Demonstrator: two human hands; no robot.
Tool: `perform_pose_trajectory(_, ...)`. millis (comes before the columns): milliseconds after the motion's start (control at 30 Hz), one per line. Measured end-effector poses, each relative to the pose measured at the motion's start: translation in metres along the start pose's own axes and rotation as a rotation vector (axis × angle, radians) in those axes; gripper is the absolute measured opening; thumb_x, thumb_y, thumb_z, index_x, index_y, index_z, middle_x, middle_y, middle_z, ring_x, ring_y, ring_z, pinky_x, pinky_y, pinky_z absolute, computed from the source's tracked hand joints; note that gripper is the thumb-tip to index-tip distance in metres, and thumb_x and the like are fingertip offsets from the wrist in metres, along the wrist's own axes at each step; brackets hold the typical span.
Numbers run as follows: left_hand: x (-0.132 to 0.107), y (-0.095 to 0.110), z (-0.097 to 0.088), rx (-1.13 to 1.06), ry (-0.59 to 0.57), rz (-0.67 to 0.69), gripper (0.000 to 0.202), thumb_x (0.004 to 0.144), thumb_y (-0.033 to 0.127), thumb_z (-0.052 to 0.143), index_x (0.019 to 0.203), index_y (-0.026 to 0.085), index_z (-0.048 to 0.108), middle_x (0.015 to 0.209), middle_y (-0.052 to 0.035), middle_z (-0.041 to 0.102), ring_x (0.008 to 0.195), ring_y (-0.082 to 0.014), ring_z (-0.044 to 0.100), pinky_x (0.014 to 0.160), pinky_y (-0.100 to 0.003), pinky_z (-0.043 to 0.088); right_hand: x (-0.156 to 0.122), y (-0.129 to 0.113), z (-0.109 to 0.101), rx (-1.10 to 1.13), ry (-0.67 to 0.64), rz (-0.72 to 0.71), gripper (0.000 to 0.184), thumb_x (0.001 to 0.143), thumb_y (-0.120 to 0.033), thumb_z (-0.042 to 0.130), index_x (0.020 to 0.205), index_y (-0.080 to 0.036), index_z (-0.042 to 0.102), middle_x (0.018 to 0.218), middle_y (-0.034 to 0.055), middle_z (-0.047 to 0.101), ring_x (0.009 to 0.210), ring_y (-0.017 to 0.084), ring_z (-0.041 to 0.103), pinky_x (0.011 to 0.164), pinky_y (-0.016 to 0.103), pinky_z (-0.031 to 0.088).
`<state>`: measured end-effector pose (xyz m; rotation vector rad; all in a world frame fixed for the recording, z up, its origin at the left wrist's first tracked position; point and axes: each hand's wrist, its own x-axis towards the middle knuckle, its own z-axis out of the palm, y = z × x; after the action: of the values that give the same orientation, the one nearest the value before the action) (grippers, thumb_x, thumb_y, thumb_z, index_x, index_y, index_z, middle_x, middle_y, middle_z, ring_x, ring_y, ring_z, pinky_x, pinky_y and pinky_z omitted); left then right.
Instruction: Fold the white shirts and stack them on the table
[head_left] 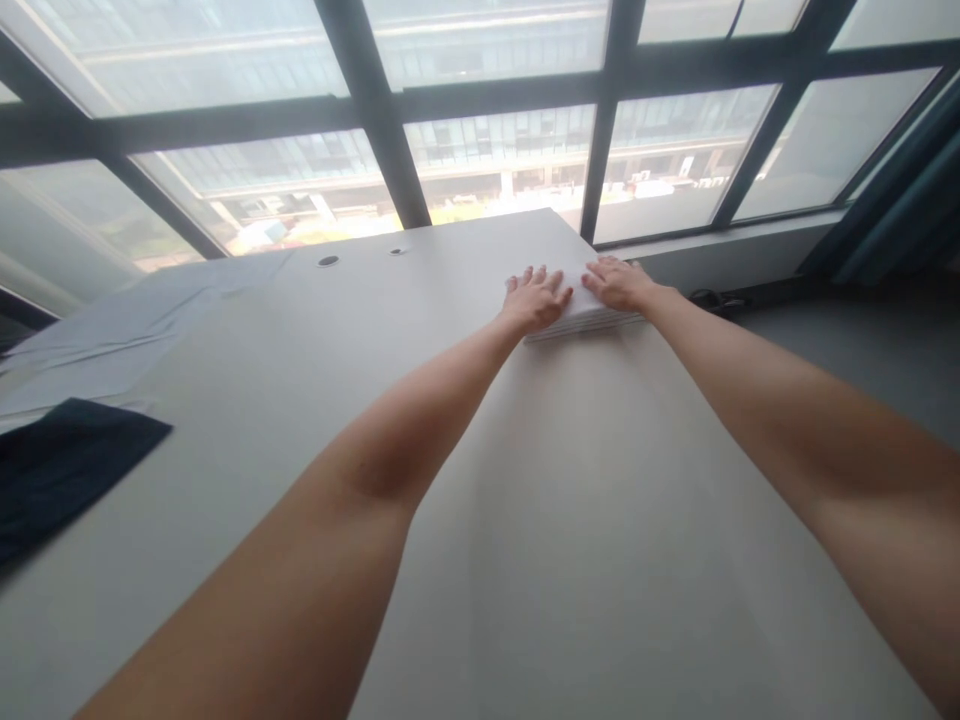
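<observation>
A stack of flat, white, folded-looking layers (581, 318) lies near the far right corner of the white table (360, 400). My left hand (535, 298) rests palm down on the stack's left part, its fingers spread. On the right part lies my right hand (616, 283), also palm down with fingers stretched out. Both arms reach far forward across the table. Whether the layers are cloth or paper I cannot tell, and much of their top is covered by my hands.
Thin white sheets (142, 320) lie spread at the table's left, with a dark navy cloth (75, 470) nearer me. Two round holes, one of them a cable hole (328, 261), sit near the far edge. Windows stand behind; a dark curtain (900, 200) hangs right.
</observation>
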<state>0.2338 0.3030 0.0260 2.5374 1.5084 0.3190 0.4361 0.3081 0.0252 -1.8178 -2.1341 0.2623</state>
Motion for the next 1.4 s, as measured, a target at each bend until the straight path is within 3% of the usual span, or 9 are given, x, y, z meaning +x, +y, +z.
perform_pose_trajectory(200, -0.002, -0.051, -0.012, -0.065, -0.026, -0.202, 0.075, 0.1, 0.065, 0.018, 0.162, 0.024, 0.021, 0.17, -0.0063, 0.011, 0.156, -0.0306, 0.006, 0.122, -0.062, 0.01, -0.021, 0.054, -0.014, -0.037, 0.017, 0.269, 0.055, 0.105, -0.046, 0.027, 0.144, -0.016, 0.051, 0.159, 0.0232, 0.037, 0.148, 0.04, 0.028, 0.109, 0.079, 0.015)
perform_pose_trajectory(333, -0.031, -0.092, -0.036, -0.034, 0.111, -0.279, 0.075, 0.102, 0.061, 0.015, 0.163, 0.019, 0.018, 0.169, -0.0079, 0.015, 0.156, -0.0282, 0.01, 0.123, -0.058, 0.013, -0.042, 0.061, -0.031, 0.004, 0.262, 0.307, 0.051, 0.106, -0.039, 0.024, 0.135, -0.014, 0.057, 0.152, 0.0233, 0.045, 0.142, 0.035, 0.036, 0.111, 0.071, 0.023)
perform_pose_trajectory(500, -0.105, -0.136, -0.067, 0.081, 0.099, -0.351, 0.072, 0.103, 0.059, 0.013, 0.162, 0.018, 0.023, 0.168, -0.0083, 0.019, 0.156, -0.0298, 0.013, 0.122, -0.058, 0.016, -0.065, 0.025, -0.054, 0.012, 0.428, 0.252, 0.05, 0.105, -0.03, 0.022, 0.124, -0.006, 0.062, 0.142, 0.0254, 0.051, 0.132, 0.027, 0.042, 0.111, 0.05, 0.029)
perform_pose_trajectory(633, -0.176, -0.151, -0.079, 0.168, 0.016, -0.413, 0.069, 0.103, 0.053, 0.023, 0.161, 0.016, 0.025, 0.168, -0.01, 0.019, 0.156, -0.0306, 0.013, 0.122, -0.058, 0.017, -0.091, -0.033, -0.039, 0.026, 0.459, 0.161, 0.041, 0.102, -0.023, 0.032, 0.116, -0.008, 0.067, 0.135, 0.0218, 0.058, 0.127, 0.024, 0.048, 0.11, 0.039, 0.032)
perform_pose_trajectory(733, -0.239, -0.145, -0.075, 0.201, -0.004, -0.42, 0.064, 0.102, 0.046, 0.032, 0.158, 0.015, 0.032, 0.166, -0.0119, 0.025, 0.155, -0.0305, 0.017, 0.122, -0.057, 0.02, -0.13, -0.094, 0.0, 0.041, 0.461, 0.103, 0.038, 0.1, -0.024, 0.038, 0.117, -0.008, 0.068, 0.135, 0.0211, 0.06, 0.129, 0.026, 0.05, 0.111, 0.037, 0.034)
perform_pose_trajectory(867, -0.335, -0.115, -0.055, 0.201, 0.018, -0.343, 0.062, 0.102, 0.046, 0.032, 0.157, 0.018, 0.035, 0.164, -0.0112, 0.032, 0.154, -0.0308, 0.022, 0.121, -0.057, 0.021, -0.207, -0.183, 0.054, 0.14, 0.289, -0.013, 0.04, 0.097, -0.028, 0.049, 0.13, -0.012, 0.064, 0.149, 0.0184, 0.05, 0.139, 0.025, 0.043, 0.116, 0.038, 0.031)
perform_pose_trajectory(1033, -0.424, -0.068, -0.032, 0.185, 0.002, -0.224, 0.069, 0.098, 0.058, 0.042, 0.158, 0.024, 0.036, 0.165, -0.0094, 0.028, 0.154, -0.0327, 0.021, 0.122, -0.059, 0.018, -0.286, -0.272, 0.086, 0.203, 0.122, -0.084, 0.045, 0.096, -0.036, 0.052, 0.135, -0.017, 0.061, 0.155, 0.0183, 0.044, 0.147, 0.031, 0.035, 0.118, 0.048, 0.027)
perform_pose_trajectory(1200, -0.442, -0.046, -0.03, 0.167, 0.019, -0.223, 0.062, 0.101, 0.052, 0.038, 0.156, 0.025, 0.039, 0.165, -0.0089, 0.03, 0.154, -0.0296, 0.022, 0.123, -0.054, 0.018, -0.32, -0.31, 0.1, 0.14, 0.0, -0.052, 0.054, 0.098, -0.04, 0.047, 0.147, -0.018, 0.051, 0.164, 0.0188, 0.03, 0.153, 0.034, 0.02, 0.12, 0.056, 0.018)
perform_pose_trajectory(1400, -0.439, -0.048, -0.031, 0.161, 0.002, -0.21, 0.062, 0.101, 0.054, 0.035, 0.155, 0.024, 0.041, 0.166, -0.0098, 0.028, 0.154, -0.03, 0.022, 0.123, -0.055, 0.018, -0.329, -0.314, 0.103, 0.049, -0.085, -0.076, 0.056, 0.1, -0.039, 0.041, 0.152, -0.017, 0.044, 0.165, 0.0167, 0.029, 0.154, 0.032, 0.018, 0.122, 0.056, 0.006)
